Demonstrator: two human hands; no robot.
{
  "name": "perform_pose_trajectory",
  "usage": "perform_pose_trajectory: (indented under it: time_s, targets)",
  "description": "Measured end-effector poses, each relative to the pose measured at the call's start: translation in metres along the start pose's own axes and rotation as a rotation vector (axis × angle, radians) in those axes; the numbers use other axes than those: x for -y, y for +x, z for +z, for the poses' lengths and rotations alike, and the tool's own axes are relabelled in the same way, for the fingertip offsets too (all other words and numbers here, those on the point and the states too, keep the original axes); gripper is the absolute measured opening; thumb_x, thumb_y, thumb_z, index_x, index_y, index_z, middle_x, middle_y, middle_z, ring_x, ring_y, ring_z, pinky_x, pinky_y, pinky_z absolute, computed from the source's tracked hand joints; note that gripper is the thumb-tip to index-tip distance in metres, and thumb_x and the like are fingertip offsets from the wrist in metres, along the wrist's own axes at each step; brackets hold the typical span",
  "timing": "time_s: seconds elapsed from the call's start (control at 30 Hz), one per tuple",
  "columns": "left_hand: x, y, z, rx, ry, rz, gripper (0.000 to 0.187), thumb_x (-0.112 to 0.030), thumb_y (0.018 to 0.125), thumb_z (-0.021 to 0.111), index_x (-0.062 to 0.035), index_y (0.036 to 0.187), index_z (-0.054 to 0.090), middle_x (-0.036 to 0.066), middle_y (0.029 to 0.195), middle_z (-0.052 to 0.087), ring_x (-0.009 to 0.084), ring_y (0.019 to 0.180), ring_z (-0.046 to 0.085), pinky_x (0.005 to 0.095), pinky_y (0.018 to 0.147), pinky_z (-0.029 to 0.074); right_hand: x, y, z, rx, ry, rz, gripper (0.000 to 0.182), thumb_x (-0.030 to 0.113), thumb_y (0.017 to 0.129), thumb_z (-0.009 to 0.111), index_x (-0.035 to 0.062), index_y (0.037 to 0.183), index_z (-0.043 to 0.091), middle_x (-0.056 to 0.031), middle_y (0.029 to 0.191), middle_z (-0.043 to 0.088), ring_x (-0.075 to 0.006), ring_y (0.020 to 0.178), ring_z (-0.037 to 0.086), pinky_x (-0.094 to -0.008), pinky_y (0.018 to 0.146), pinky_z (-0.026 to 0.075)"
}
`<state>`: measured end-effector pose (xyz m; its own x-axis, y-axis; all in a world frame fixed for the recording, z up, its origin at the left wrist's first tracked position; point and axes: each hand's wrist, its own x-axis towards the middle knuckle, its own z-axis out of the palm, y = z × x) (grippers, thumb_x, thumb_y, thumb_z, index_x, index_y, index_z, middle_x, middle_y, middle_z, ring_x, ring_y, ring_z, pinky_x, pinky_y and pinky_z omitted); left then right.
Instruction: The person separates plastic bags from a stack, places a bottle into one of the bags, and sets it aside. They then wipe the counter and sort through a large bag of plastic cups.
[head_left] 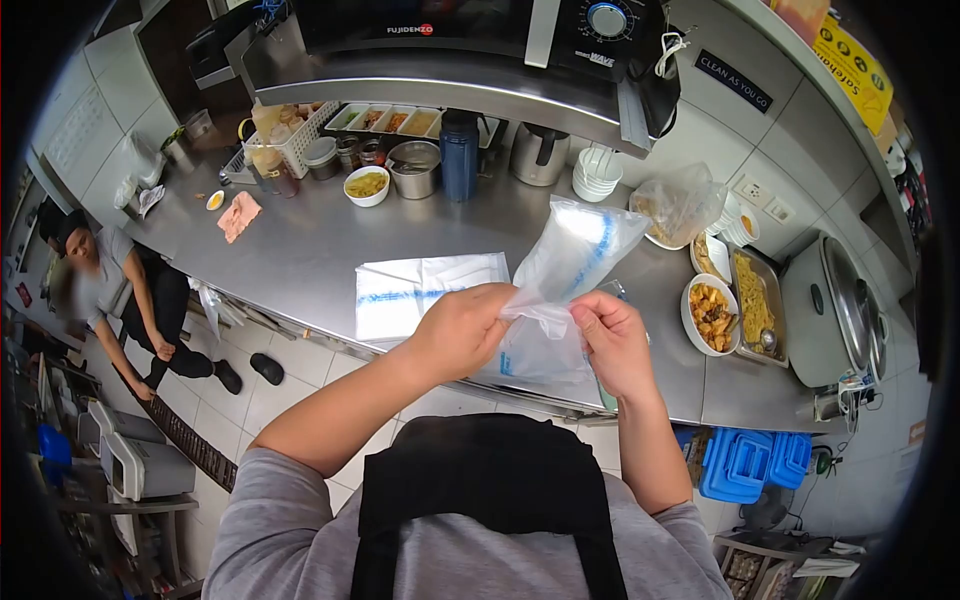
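Observation:
A translucent plastic bag [575, 245] with a blue printed stripe is gathered at its middle, over the front of the steel counter. My left hand [465, 325] is closed round the gathered part from the left. From the right, my right hand [612, 335] pinches the same bunched plastic between thumb and fingers. The upper part of the bag spreads away from me and its lower part hangs below my hands. Flat on the counter, left of the bag, lies a stack of white plastic sheets or bags [400, 285] with a blue stripe, partly covered by my left hand.
The steel counter [300, 255] holds a blue tumbler [459, 160], a steel pot [413, 170], white bowls [598, 175], a bowl of cooked food [711, 315] and a noodle tray [757, 300]. A microwave [450, 30] sits on the shelf above. A seated person [125, 280] is at the left.

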<state>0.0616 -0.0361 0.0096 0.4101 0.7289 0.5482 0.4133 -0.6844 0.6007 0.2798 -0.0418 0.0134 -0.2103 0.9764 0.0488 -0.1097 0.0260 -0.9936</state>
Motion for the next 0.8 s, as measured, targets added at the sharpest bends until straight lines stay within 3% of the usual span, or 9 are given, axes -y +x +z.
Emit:
perform_pose_trajectory:
  time_s: [0.07,0.17,0.23,0.37,0.43,0.57,0.67,0.73,0.8]
  targets:
    - [-0.008,0.005,0.002,-0.075,-0.103,0.021,0.024,-0.001,0.085,0.055,-0.0033,0.107,0.065,0.013,0.082,0.063,0.0264,0.072,0.062,0.0334,0.067,0.05,-0.001,-0.001,-0.003,-0.044,-0.157,-0.063,0.023,0.014,0.095,0.058,0.0045,0.075,0.056,0.0041,0.064,0.051,-0.0054,0.058,0.042,-0.0219,0.053,0.033]
    - [-0.021,0.018,0.003,0.049,-0.195,-0.121,0.026,0.0,0.089,0.053,-0.0007,0.114,0.062,0.008,0.084,0.063,0.0163,0.074,0.06,0.028,0.07,0.048,-0.003,-0.001,-0.012,-0.093,-0.479,-0.274,0.021,0.014,0.095,0.058,0.0027,0.077,0.059,-0.0004,0.064,0.052,-0.0103,0.057,0.044,-0.0248,0.053,0.034]
    - [-0.022,0.022,0.01,0.193,-0.693,-0.39,0.026,-0.004,0.095,0.051,-0.0003,0.12,0.059,0.002,0.091,0.064,0.0075,0.081,0.056,0.0242,0.073,0.046,0.012,0.0,-0.014,-0.185,-0.744,-0.573,0.022,0.015,0.093,0.06,0.0005,0.077,0.057,-0.0058,0.065,0.051,-0.0145,0.057,0.045,-0.0292,0.054,0.036]
    - [-0.017,0.021,0.012,0.316,-0.609,-0.37,0.021,-0.012,0.096,0.053,-0.0022,0.114,0.06,0.0,0.081,0.061,0.006,0.074,0.05,0.0253,0.068,0.044,0.02,0.0,-0.018,-0.226,-0.568,-0.523,0.023,0.012,0.09,0.063,-0.0011,0.074,0.054,-0.0062,0.066,0.052,-0.0163,0.058,0.047,-0.0307,0.054,0.037]
    - [-0.021,0.022,0.012,0.307,-0.595,-0.316,0.021,-0.013,0.096,0.054,-0.003,0.113,0.06,0.0,0.078,0.061,0.007,0.072,0.05,0.0249,0.067,0.043,0.025,-0.008,-0.023,-0.162,-0.683,-0.39,0.019,0.01,0.088,0.065,-0.0008,0.075,0.056,-0.0063,0.069,0.056,-0.0164,0.061,0.05,-0.0295,0.055,0.039]
    - [-0.019,0.026,0.009,0.441,-0.57,-0.347,0.02,-0.015,0.096,0.056,-0.0035,0.111,0.061,0.002,0.079,0.062,0.0085,0.072,0.051,0.0262,0.067,0.044,0.02,-0.004,-0.031,-0.126,-0.83,-0.488,0.017,0.011,0.088,0.065,0.0003,0.077,0.059,-0.0067,0.073,0.058,-0.0159,0.063,0.052,-0.0285,0.058,0.042]
    - [-0.011,0.025,0.006,0.448,-0.586,-0.269,0.019,-0.017,0.095,0.058,-0.0027,0.107,0.063,0.004,0.079,0.062,0.011,0.073,0.054,0.0279,0.07,0.046,0.026,-0.001,-0.033,-0.105,-0.723,-0.595,0.02,0.014,0.093,0.06,0.0014,0.078,0.056,-0.0068,0.072,0.057,-0.0164,0.065,0.053,-0.0309,0.064,0.046]
    - [-0.009,0.028,-0.004,0.585,-0.413,-0.264,0.019,-0.019,0.095,0.058,-0.0023,0.103,0.065,0.005,0.081,0.063,0.0137,0.078,0.059,0.0297,0.075,0.047,0.024,0.002,-0.045,-0.107,0.135,-0.336,0.018,0.017,0.097,0.055,0.0039,0.084,0.056,-0.0046,0.075,0.059,-0.0175,0.069,0.056,-0.0322,0.068,0.049]
    - [0.001,0.038,-0.003,0.431,-0.424,-0.094,0.02,-0.019,0.095,0.059,-0.0028,0.102,0.066,0.004,0.083,0.064,0.0149,0.082,0.06,0.0306,0.078,0.048,0.031,0.012,-0.065,0.046,0.383,-0.242,0.015,0.017,0.097,0.054,0.0046,0.089,0.056,-0.0044,0.079,0.06,-0.0165,0.073,0.058,-0.032,0.069,0.05]
